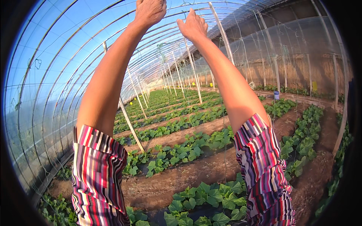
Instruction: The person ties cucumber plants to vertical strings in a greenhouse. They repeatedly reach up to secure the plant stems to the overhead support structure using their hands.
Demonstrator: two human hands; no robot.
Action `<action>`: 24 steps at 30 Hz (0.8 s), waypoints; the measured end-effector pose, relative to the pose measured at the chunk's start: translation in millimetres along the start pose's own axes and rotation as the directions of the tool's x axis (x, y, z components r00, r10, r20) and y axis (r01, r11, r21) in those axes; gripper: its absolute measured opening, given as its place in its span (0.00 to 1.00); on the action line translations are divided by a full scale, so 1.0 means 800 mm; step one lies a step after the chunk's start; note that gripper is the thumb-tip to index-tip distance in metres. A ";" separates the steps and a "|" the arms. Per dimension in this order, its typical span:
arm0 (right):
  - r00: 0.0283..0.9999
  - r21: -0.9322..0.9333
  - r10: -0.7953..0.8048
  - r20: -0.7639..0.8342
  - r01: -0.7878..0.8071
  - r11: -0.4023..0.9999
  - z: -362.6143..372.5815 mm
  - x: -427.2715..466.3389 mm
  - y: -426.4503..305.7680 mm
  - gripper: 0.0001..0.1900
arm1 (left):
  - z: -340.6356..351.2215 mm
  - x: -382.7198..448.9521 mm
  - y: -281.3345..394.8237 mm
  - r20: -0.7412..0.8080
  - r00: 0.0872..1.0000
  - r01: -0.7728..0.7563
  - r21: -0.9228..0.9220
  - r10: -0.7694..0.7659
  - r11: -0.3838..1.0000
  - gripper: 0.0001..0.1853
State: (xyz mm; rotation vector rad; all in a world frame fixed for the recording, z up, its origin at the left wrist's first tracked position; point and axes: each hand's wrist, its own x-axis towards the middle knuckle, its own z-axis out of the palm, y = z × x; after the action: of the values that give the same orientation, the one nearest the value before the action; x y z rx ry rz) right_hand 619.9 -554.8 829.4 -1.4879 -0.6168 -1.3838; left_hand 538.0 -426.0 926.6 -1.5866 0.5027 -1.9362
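Both my arms reach up in striped sleeves towards the greenhouse roof. At the top edge of the picture is my left hand (151,12), back towards me, its fingers bent and partly cut off by the frame. My right hand (194,26) is raised a little lower and to the right, with its fingers curled and the thumb standing out. Close above it, green twine (185,12) hangs by the roof wires. Whether either hand grips a thin string cannot be made out. Below my arms grow rows of young, broad-leaved vine plants (209,195), apparently cucumber.
Slanting support posts (131,124) stand among the rows, with another post (222,32) right of my hands. Loose strings (225,152) hang down to the plants. Curved roof ribs (56,53) carry clear film. A blue-and-white container (276,95) sits by the path; bare soil ridges (158,189) separate the rows.
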 end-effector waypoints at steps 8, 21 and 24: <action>0.999 0.104 -0.041 0.030 0.038 0.994 0.010 -0.018 0.004 0.13 | 0.034 0.015 0.033 0.035 0.998 -0.043 -0.030 0.044 0.999 0.18; 0.991 0.173 0.063 0.120 -0.083 0.981 -0.014 -0.054 0.018 0.10 | 0.073 0.030 0.117 0.141 0.989 -0.079 0.262 0.043 0.962 0.12; 0.997 0.148 0.020 0.070 -0.031 0.988 -0.009 -0.054 0.037 0.11 | 0.093 0.021 0.112 0.088 0.996 -0.009 0.190 -0.008 0.982 0.09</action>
State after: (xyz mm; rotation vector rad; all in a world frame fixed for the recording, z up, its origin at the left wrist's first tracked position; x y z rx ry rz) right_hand 632.5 -562.0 778.4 -1.4228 -0.7261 -1.2436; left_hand 625.6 -499.7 900.7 -1.5403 0.2719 -1.8445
